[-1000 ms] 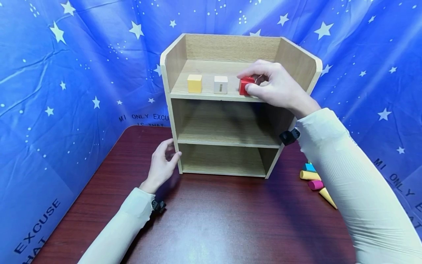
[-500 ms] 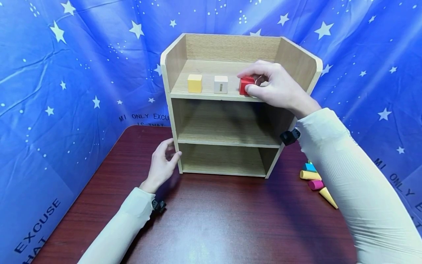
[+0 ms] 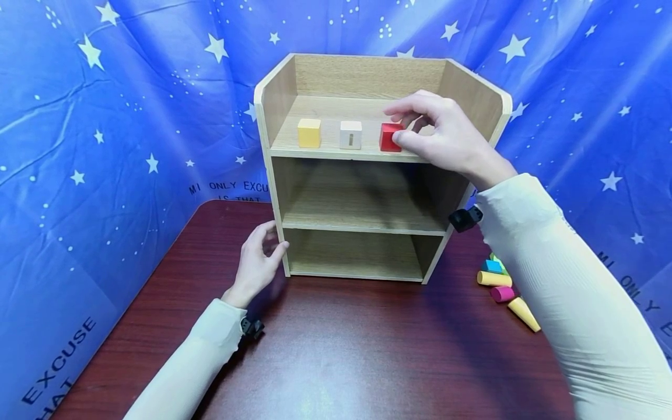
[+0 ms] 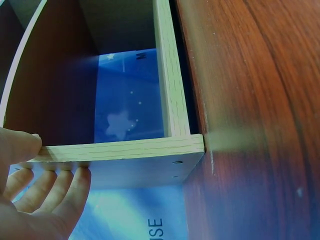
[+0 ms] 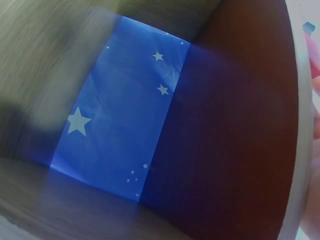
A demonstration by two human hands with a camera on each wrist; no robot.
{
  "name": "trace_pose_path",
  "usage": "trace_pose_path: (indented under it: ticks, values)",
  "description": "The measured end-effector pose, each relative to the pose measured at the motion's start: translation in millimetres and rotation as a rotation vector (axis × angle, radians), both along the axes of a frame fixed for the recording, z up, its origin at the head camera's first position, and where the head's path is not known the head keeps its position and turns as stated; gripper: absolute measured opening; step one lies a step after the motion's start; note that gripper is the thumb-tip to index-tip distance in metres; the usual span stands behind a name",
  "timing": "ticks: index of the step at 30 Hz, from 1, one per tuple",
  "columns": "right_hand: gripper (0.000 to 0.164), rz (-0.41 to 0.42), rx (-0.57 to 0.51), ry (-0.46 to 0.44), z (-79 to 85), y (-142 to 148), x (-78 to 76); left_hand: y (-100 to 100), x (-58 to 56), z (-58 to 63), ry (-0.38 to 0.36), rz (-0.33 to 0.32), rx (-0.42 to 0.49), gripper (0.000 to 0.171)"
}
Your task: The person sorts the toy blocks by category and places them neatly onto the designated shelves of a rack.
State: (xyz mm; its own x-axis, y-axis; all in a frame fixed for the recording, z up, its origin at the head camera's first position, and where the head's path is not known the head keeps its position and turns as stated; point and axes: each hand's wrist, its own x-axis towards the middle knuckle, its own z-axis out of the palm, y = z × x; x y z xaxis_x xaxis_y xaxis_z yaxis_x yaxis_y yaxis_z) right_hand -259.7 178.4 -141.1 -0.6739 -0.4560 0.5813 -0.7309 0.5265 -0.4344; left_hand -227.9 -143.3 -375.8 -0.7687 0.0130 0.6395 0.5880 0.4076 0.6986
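Observation:
A small wooden shelf unit (image 3: 362, 227) stands on the table, with three cubes in a row on its top board. At the left sits a yellow cube (image 3: 309, 133), in the middle a white cube (image 3: 350, 135) with a dark stroke on its front. The red cube (image 3: 388, 137) is rightmost. Fingers spread and lifted off it, my right hand (image 3: 446, 131) hovers at its right, the thumb tip overlapping its edge. My left hand (image 3: 256, 263) holds the unit's left side panel (image 4: 120, 150), thumb at the front edge and fingertips against the outer face.
Several coloured blocks lie on the table at the right, among them a blue block (image 3: 492, 266), a yellow cylinder (image 3: 493, 279), a magenta cylinder (image 3: 502, 294) and a yellow cone (image 3: 524, 315). A blue starry curtain (image 3: 157, 105) surrounds the table (image 3: 336, 344).
My right hand has loosened from the red cube, its fingers rising and shifting slightly right. The cube stays on the top board. The left hand has kept its place.

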Motion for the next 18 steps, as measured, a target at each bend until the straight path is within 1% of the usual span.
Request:
trace_pose_path:
  ticks: [3, 7, 9, 12, 13, 15, 18]
  values:
    - [0.033, 0.017, -0.026, 0.022, -1.5, 3, 0.7, 3, 9.3, 10.0, 0.004, -0.009, 0.001, 0.041]
    - [0.033, 0.019, -0.050, 0.065, -3.2, 5, 4.1, 4, 11.9, 12.6, 0.012, -0.010, -0.003, 0.041]
    - [0.032, 0.008, -0.056, 0.091, -2.4, 3, 10.6, 4, 11.3, 12.1, 0.014, -0.009, -0.004, 0.041]
    - [0.031, -0.006, -0.067, 0.121, 1.3, -1, 26.1, 4, 10.6, 11.6, 0.010, -0.009, -0.004, 0.041]
    - [0.030, -0.009, -0.068, 0.131, 2.5, -3, 31.0, 4, 10.0, 10.9, 0.010, -0.009, -0.004, 0.041]
    - [0.029, -0.011, -0.070, 0.148, 5.0, -6, 40.9, 1, 2.9, 2.3, 0.010, -0.008, 0.000, 0.042]
    - [0.028, -0.004, -0.074, 0.179, 4.3, -6, 44.7, -4, -7.4, -9.9, 0.008, -0.003, 0.005, 0.044]
